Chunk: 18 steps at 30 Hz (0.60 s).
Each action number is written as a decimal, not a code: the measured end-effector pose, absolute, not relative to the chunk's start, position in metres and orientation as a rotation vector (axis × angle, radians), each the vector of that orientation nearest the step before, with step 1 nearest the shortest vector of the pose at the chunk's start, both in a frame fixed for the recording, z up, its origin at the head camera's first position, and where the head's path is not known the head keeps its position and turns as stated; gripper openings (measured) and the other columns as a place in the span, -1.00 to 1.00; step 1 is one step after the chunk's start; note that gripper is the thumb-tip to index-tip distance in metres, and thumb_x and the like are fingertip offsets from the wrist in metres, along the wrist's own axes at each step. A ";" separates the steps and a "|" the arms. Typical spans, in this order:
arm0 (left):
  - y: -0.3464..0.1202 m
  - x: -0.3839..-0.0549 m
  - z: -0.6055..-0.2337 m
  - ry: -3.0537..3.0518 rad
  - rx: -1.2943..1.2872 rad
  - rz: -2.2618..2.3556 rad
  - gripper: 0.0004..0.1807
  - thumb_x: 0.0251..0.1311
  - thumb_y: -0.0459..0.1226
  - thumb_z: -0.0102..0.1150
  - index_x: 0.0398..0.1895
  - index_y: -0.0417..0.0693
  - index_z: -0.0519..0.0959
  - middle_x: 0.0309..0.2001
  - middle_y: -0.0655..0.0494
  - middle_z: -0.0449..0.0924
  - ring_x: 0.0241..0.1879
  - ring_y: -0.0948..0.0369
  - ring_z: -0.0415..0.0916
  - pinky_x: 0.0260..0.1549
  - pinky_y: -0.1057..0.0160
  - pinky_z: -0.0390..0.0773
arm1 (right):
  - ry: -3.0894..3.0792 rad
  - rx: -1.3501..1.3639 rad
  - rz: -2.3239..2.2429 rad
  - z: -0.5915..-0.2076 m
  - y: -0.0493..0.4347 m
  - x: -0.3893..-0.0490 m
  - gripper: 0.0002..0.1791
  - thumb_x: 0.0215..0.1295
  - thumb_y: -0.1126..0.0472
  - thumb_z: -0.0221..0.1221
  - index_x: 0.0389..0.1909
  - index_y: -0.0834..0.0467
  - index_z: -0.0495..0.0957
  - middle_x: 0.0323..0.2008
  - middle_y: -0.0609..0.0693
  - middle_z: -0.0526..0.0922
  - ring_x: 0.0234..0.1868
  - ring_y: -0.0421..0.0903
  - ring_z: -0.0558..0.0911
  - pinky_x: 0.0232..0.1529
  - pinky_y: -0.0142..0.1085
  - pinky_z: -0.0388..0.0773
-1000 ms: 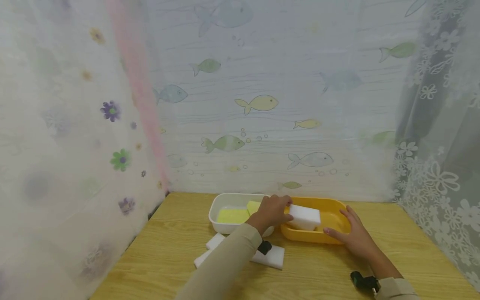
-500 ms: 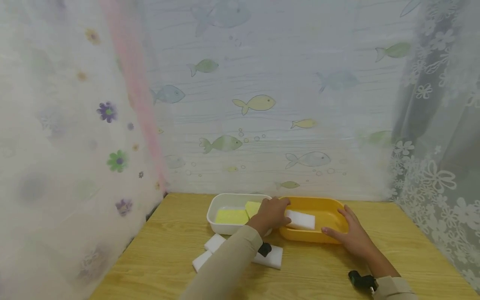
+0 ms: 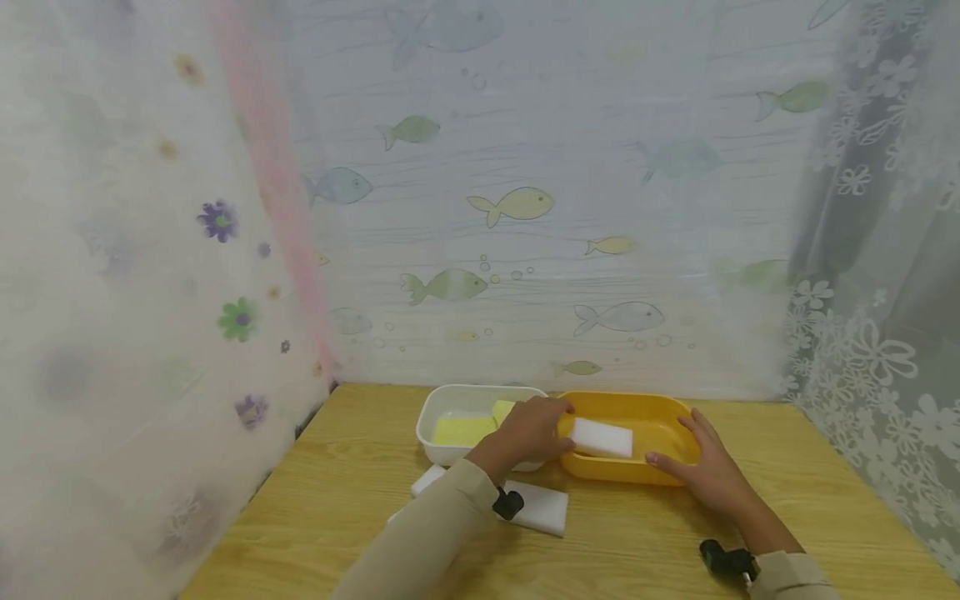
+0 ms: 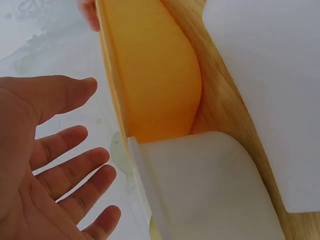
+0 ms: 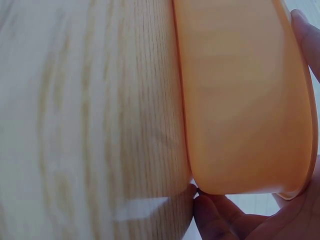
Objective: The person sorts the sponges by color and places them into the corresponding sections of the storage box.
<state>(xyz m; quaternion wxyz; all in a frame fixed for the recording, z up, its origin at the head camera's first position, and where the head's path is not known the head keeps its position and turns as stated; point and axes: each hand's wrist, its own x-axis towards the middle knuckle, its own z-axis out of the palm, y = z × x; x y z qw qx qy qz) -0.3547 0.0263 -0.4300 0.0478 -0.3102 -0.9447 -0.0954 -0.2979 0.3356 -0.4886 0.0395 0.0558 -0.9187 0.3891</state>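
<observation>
A white sponge-like block (image 3: 602, 438) lies in the orange tub (image 3: 630, 472), toward its left end. My left hand (image 3: 534, 427) is over the place where the two tubs meet, just left of that block. In the left wrist view its fingers (image 4: 75, 167) are spread, with nothing between them and the thumb. My right hand (image 3: 712, 479) grips the right end of the orange tub, thumb at the near rim and fingers round the far side. The white tub (image 3: 450, 455) stands alongside, holding yellow pieces (image 3: 462, 431); my left hand covers part of it.
White blocks (image 3: 542, 507) lie on the wooden table (image 3: 622, 542) in front of the tubs, partly hidden by my left sleeve (image 3: 420, 533). Behind the table hangs a fish-patterned curtain (image 3: 510, 250). Flowered curtains flank both sides.
The white block, earlier tilted up at my left hand's fingers, dropped flat in the orange tub. My left hand has let go and drawn back left. My right hand has stayed put.
</observation>
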 end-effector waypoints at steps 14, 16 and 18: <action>-0.027 -0.312 -0.419 -2.703 -1.067 -0.578 -0.52 0.39 -0.02 0.28 0.31 0.08 0.55 0.34 0.16 0.55 0.37 0.11 0.45 0.33 -0.07 0.44 | -2.825 0.159 1.185 -0.487 0.336 -0.299 0.18 0.37 -0.30 0.25 0.66 0.26 -0.17 0.65 0.32 -0.45 0.54 0.60 -0.15 0.26 0.60 0.02; -0.038 -0.304 -0.419 -2.718 -1.063 -0.639 -0.51 0.40 -0.03 0.27 0.33 0.06 0.54 0.38 0.14 0.52 0.41 0.10 0.41 0.37 -0.12 0.39 | -2.827 0.160 1.180 -0.487 0.336 -0.298 0.18 0.37 -0.29 0.26 0.66 0.27 -0.17 0.64 0.33 -0.45 0.54 0.60 -0.15 0.26 0.60 0.02; -0.050 -0.298 -0.419 -2.718 -1.051 -0.686 -0.51 0.40 -0.05 0.28 0.33 0.06 0.53 0.39 0.13 0.50 0.41 0.09 0.40 0.36 -0.11 0.39 | -2.828 0.164 1.174 -0.486 0.336 -0.297 0.18 0.38 -0.29 0.25 0.66 0.28 -0.17 0.64 0.34 -0.45 0.53 0.61 -0.15 0.25 0.60 0.02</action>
